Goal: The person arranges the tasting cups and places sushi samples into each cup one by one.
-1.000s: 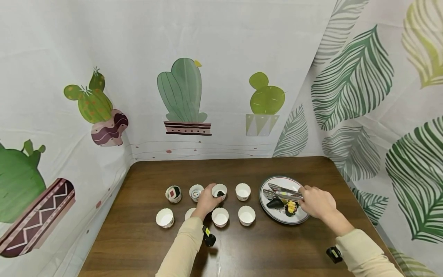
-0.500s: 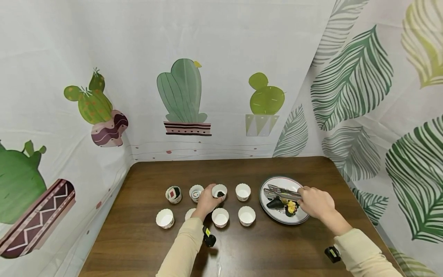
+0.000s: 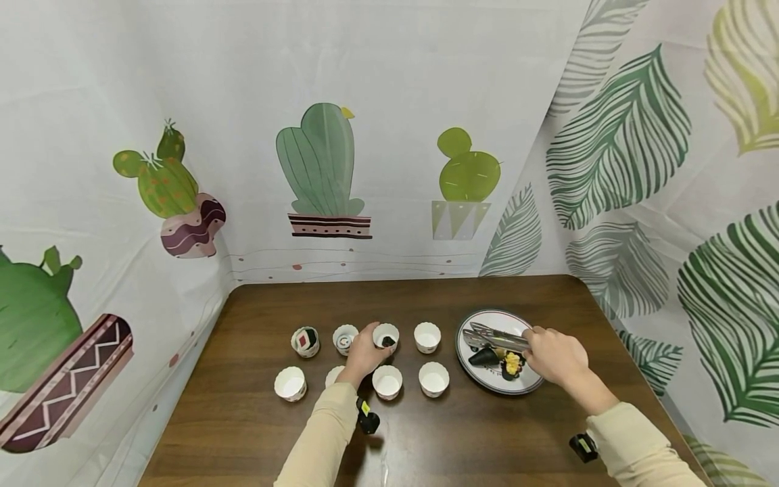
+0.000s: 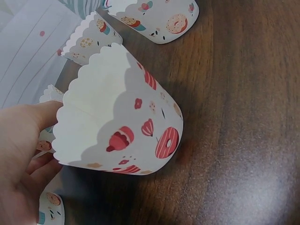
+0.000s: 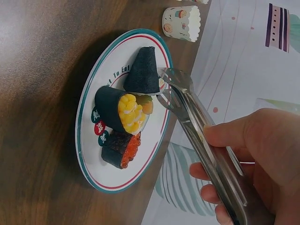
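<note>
My left hand [image 3: 363, 353] holds a small scalloped paper cup [image 3: 383, 329] in the back row, with a dark piece [image 3: 387, 341] inside. In the left wrist view, another cup [image 4: 136, 117] with red sweets printed on it hides part of the fingers. My right hand [image 3: 556, 355] grips metal tongs [image 5: 201, 131] over a white plate [image 3: 511, 320]. The tips stand apart, right at the edge of a black seaweed-wrapped piece [image 5: 143, 70]. Beside that piece lie a corn-topped sushi [image 5: 130, 112], a sushi with orange roe [image 5: 129, 152] and a yellowish piece [image 5: 146, 104].
Several more paper cups stand in two rows left of the plate. One back-left cup [image 3: 305, 342] contains a sushi piece with a red centre, and the cup beside it [image 3: 345, 338] contains a pale piece. A patterned cloth [image 3: 389, 260] rises behind the wooden table [image 3: 426, 439].
My right hand has shifted very slightly left with the tongs over the plate. My left hand has stayed at the same cup.
</note>
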Available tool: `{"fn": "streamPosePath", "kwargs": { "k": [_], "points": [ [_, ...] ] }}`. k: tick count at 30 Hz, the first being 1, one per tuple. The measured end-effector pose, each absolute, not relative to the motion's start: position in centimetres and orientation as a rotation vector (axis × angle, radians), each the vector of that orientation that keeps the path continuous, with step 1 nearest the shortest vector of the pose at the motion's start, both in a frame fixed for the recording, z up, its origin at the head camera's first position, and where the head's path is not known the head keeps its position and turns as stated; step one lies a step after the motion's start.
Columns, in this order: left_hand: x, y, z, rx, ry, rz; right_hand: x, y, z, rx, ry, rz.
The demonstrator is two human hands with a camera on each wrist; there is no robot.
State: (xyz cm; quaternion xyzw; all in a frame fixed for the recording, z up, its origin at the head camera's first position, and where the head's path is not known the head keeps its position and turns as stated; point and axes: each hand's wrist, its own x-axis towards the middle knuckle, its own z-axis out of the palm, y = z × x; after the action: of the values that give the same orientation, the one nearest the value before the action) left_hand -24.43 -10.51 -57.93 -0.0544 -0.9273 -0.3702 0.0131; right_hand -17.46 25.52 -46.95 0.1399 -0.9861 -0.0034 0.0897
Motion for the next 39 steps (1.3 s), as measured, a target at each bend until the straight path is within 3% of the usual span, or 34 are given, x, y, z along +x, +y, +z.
{"fn": "streamPosePath", "kwargs": {
  "k": [39],
  "points": [
    [-25.1, -8.6, -54.8, -0.309, -2.871, -1.290, -17.3, 26.1, -46.6, 0.395, -2.954, 0.047]
  ]
}}
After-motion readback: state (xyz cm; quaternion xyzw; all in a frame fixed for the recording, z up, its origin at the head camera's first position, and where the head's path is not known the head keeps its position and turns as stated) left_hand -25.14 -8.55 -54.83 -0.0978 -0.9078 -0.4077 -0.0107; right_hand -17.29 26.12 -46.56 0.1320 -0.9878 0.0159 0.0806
